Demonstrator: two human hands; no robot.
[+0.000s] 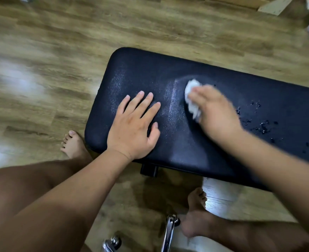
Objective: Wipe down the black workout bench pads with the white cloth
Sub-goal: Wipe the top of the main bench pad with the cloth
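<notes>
On the wooden floor point(150, 30) stands a black bench pad point(213, 73), seen from above and running from the middle of the view off to the right edge. Its left end is rounded and carries a fine sheen of moisture. The left hand point(133, 128) lies flat on that end, palm down, fingers straight and spread, gripping nothing. Just to its right, the right hand point(217, 113) presses a crumpled white cloth point(192, 97) against the pad, with the fingers curled over the wad; the hand is blurred, so the exact grip is hard to read. A smeared wet arc curves around the cloth on the pad's surface. Farther right, beyond the right hand, loose water drops point(259, 124) sit scattered on the pad. Below the pad's near edge a short black bracket point(149, 170) sticks out. Two bare feet rest on the floor, one point(71, 144) just beside the pad's left end and the other point(197, 211) under its near edge. Chrome chair legs with casters point(170, 228) show at the bottom.
</notes>
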